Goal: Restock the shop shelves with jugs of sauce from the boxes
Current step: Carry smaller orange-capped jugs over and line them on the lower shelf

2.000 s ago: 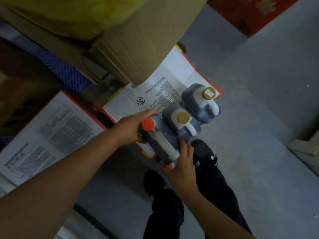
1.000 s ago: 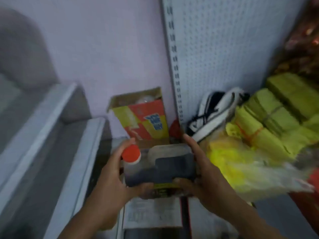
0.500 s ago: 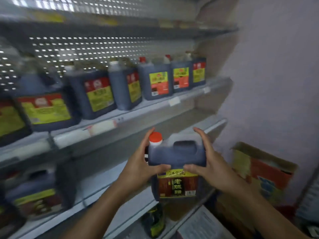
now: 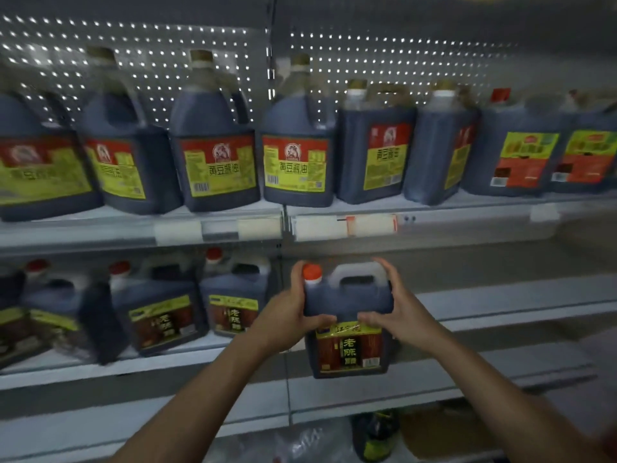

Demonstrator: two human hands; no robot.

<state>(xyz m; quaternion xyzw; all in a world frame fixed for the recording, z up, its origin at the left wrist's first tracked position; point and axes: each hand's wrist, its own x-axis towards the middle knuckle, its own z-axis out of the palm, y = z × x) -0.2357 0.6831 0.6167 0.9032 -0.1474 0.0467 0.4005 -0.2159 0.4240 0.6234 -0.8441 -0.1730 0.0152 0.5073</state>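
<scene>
A dark jug of sauce (image 4: 347, 309) with an orange cap is held upright in front of the middle shelf (image 4: 500, 305), its right section bare. The left hand (image 4: 287, 315) and right hand (image 4: 397, 315) grip its sides, fingers curled round it. More jugs (image 4: 160, 315) stand to the left.

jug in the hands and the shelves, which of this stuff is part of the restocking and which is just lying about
Part of the job:
- red-capped jug, gripped by left hand and right hand
- middle shelf, bare on its right side
- matching red-capped jugs already on it

Just there:
- yellow-label jugs on the upper shelf
- green-and-black pack below
</scene>
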